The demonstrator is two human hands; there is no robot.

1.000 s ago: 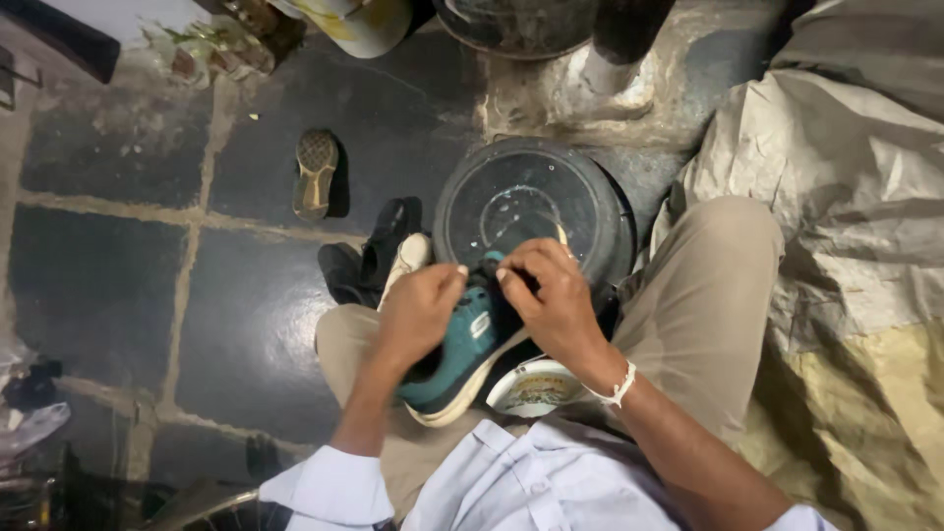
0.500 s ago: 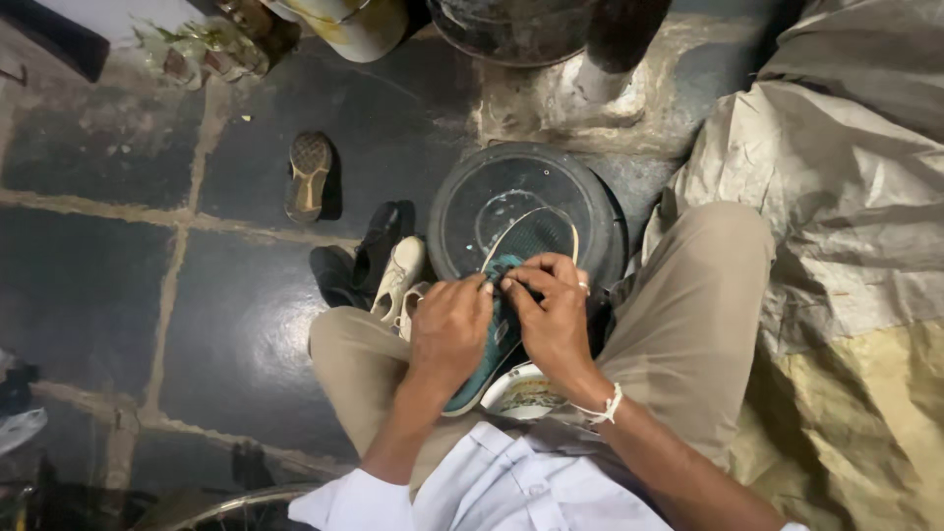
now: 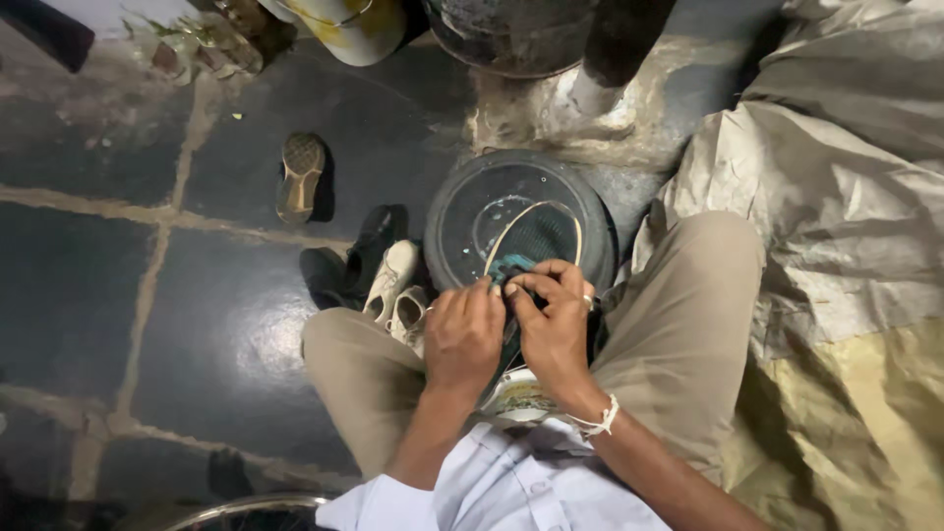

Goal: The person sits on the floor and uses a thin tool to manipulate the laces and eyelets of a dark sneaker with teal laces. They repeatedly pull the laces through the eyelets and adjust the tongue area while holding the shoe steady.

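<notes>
I sit on the floor with my knees apart. My left hand (image 3: 462, 334) and my right hand (image 3: 553, 324) are side by side, both gripping a teal shoe with a pale rim (image 3: 531, 236) that is turned sole-up over a round black basin (image 3: 462, 211). The hands cover most of the shoe's near half. A small light-coloured bowl (image 3: 516, 398) lies under my wrists between my legs. My right wrist wears a white band.
A pair of cream shoes (image 3: 395, 290) and a black shoe (image 3: 366, 251) lie left of the basin. A brown sandal sole (image 3: 299, 175) lies farther out on the dark tiled floor. A crumpled beige tarp (image 3: 846, 197) fills the right side. Pots stand at the top.
The teal shoe was side-on a second ago; it now lies sole-up with the toe pointing away. Both hands have closed in together on its near end.
</notes>
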